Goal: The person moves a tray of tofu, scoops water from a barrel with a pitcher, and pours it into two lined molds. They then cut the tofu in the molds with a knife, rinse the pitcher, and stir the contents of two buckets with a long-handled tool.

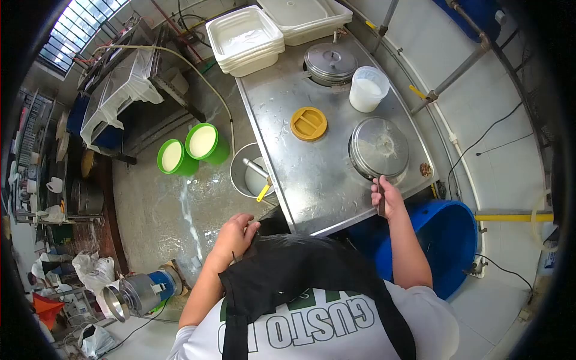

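My right hand [387, 197] is closed round a dark, flat handle [381, 206] at the near edge of a round metal pan with a lid [379, 147] on the steel counter. The lid has pale smears on top. My left hand [237, 233] hangs at my left side by the black apron [300, 264], holding nothing, its fingers loosely bent. Beyond it, a metal pot [237, 174] stands on the floor beside the counter. A metal tool with a yellow handle [263, 191] lies across this pot, over whitish liquid.
On the steel counter [282, 162] are a yellow round lid [309, 123], a white-filled plastic tub [368, 90], a lidded pot [330, 62] and stacked white trays [246, 42]. Two green buckets [207, 144] of creamy liquid stand on the wet floor. A blue barrel [456, 246] is at my right.
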Motion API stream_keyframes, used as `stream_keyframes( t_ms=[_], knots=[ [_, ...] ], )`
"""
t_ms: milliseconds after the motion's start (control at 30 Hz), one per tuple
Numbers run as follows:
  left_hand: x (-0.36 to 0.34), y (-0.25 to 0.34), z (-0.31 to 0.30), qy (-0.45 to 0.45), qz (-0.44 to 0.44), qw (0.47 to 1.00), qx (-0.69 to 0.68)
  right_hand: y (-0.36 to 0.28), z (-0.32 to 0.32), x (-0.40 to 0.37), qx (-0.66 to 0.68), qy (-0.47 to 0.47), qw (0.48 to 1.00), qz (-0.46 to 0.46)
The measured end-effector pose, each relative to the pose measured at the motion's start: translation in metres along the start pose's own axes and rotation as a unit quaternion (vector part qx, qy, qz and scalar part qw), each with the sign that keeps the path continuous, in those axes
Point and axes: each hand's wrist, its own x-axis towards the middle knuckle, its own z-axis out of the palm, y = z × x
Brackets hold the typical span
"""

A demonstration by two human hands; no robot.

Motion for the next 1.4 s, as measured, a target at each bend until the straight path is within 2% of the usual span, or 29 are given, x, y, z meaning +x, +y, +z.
stream_keyframes(
  t_ms=[33, 100, 167, 233, 367, 400, 433, 567, 733, 800, 900, 1033, 1100, 1300, 1400],
  knots=[
    [0.000, 0.000, 0.000, 0.001, -0.004, 1.000, 0.007, 0.004, -0.007, 0.011, -0.002, 0.000, 1.000, 0.000],
    [0.000, 0.000, 0.001, 0.005, -0.005, 1.000, 0.009, 0.014, -0.023, 0.038, 0.106, -0.040, 0.994, 0.007],
    [0.002, -0.001, 0.000, 0.006, -0.006, 1.000, 0.013, 0.014, -0.035, 0.049, 0.108, -0.064, 0.992, 0.003],
    [0.003, -0.002, -0.001, 0.016, 0.006, 0.999, 0.041, 0.008, -0.033, 0.045, 0.000, -0.037, 0.999, -0.019],
    [0.001, 0.003, -0.007, -0.022, -0.040, 0.999, 0.009, 0.003, -0.033, 0.045, -0.068, -0.016, 0.997, -0.035],
    [0.000, 0.004, -0.006, 0.003, -0.043, 0.999, 0.005, 0.004, -0.032, 0.043, -0.080, -0.034, 0.995, -0.049],
    [0.003, 0.005, -0.003, 0.026, -0.043, 0.999, 0.000, 0.007, -0.034, 0.046, -0.080, -0.036, 0.994, -0.068],
    [0.011, 0.004, 0.008, -0.019, -0.056, 0.998, -0.015, 0.002, -0.040, 0.041, -0.044, -0.035, 0.998, -0.040],
    [0.024, 0.003, 0.008, -0.012, -0.008, 1.000, 0.023, 0.003, -0.036, 0.032, -0.074, -0.016, 0.995, -0.063],
    [0.029, 0.011, 0.006, -0.018, -0.014, 1.000, 0.018, -0.002, -0.036, 0.034, -0.087, -0.012, 0.994, -0.073],
    [0.032, 0.023, 0.000, -0.016, -0.029, 0.999, 0.028, -0.004, -0.035, 0.030, -0.056, -0.018, 0.998, -0.036],
    [0.031, 0.009, 0.002, -0.022, -0.027, 0.999, 0.037, -0.002, -0.035, 0.026, -0.060, -0.015, 0.996, -0.057],
    [0.035, 0.010, 0.004, -0.025, -0.056, 0.998, 0.020, -0.002, -0.036, 0.020, -0.074, -0.020, 0.995, -0.066],
    [0.050, 0.028, 0.000, -0.032, -0.026, 0.998, 0.057, -0.025, -0.049, 0.012, -0.079, -0.036, 0.996, -0.017],
    [0.062, 0.024, 0.005, -0.038, -0.041, 0.997, 0.044, -0.048, -0.029, -0.007, -0.094, -0.012, 0.995, -0.024]
  ],
)
